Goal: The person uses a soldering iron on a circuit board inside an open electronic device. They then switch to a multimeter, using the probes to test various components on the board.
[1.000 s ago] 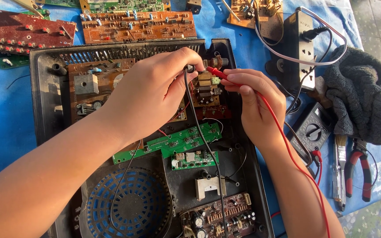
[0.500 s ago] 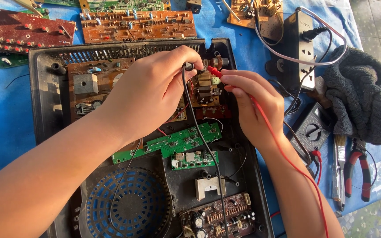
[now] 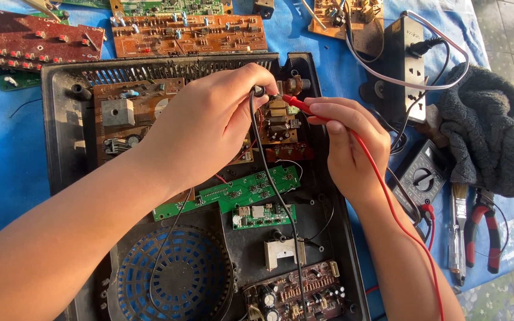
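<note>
Two hands work inside an opened black appliance casing (image 3: 55, 137) on a blue surface (image 3: 1, 166). Nearest lie a blue fan grille (image 3: 174, 279) and green circuit boards (image 3: 239, 193). Farther in, the left hand (image 3: 209, 125) pinches a black probe (image 3: 259, 92), and the right hand (image 3: 349, 139) pinches a red probe (image 3: 295, 104); both tips meet the brown board (image 3: 278, 122). Beyond lie loose brown boards (image 3: 188, 32).

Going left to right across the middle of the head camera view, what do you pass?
Left hand with the black probe → right hand with the red probe → power strip → multimeter → dark cloth
</note>
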